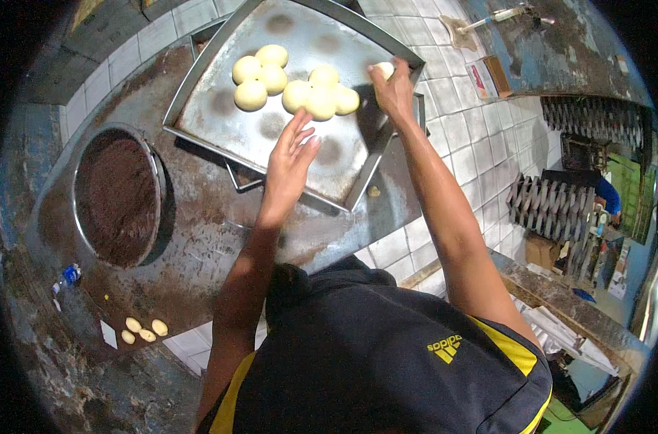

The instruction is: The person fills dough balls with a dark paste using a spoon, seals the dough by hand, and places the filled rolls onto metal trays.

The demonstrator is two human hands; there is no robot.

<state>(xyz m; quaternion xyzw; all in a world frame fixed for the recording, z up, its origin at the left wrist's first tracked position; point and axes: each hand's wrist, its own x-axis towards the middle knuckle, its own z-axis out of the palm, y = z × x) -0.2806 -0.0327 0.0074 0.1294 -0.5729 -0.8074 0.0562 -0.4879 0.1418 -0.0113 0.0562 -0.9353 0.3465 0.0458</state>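
Note:
A large square metal baking tray (206, 119) with raised sides holds several round, pale yellow dough balls. One cluster of dough balls (260, 76) sits left of the middle. Another cluster (320, 94) lies to its right, its balls touching one another. My left hand (291, 159) is over the tray's near part with fingers stretched out, the fingertips at the lower edge of the second cluster. By the tray's right rim, my right hand (394, 90) has its fingers closed round a single dough ball (384, 70), which is partly hidden by them.
A round metal bowl (159, 210) of dark brown crumbly filling stands on the worn table to the left. Several small pale dough pieces (146, 330) lie nearer me beside a white card (108, 334). A cardboard box (492, 77) is at the right, past the white tiled floor.

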